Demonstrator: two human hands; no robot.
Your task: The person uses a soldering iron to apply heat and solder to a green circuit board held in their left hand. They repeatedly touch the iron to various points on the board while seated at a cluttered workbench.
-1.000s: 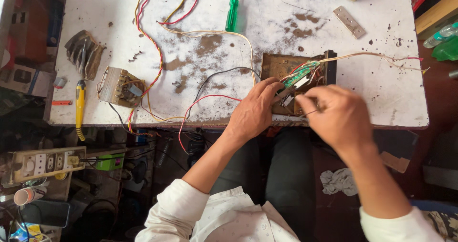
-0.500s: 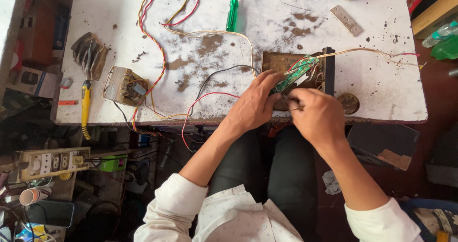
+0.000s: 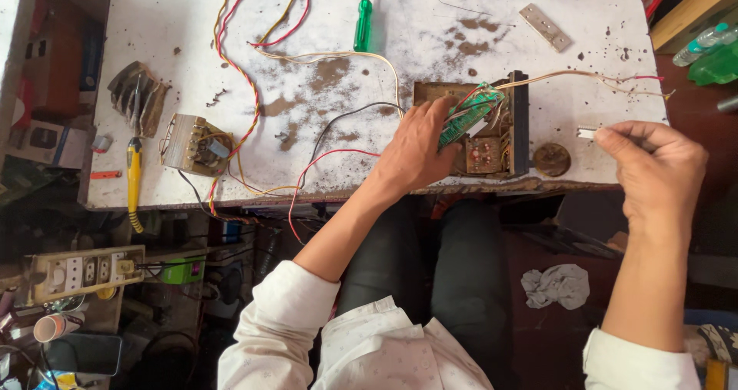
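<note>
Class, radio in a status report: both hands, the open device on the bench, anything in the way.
Left hand pressing on green circuit board in brown casing. Right hand off to the side, pinching small white part. Loose wires lie beside the left hand.

Surface: stained white worktable (image 3: 461, 21), speckled with dark grit.
Tools: green-handled screwdriver (image 3: 364, 23); yellow-handled pliers (image 3: 134, 179) at the left edge.
Parts: brown open chassis with green circuit board (image 3: 480, 129); small wired transformer (image 3: 192, 144); grey metal strip (image 3: 545, 27); round brown disc (image 3: 551, 159).
Wiring: twisted red-and-yellow wires (image 3: 238, 75).
</note>
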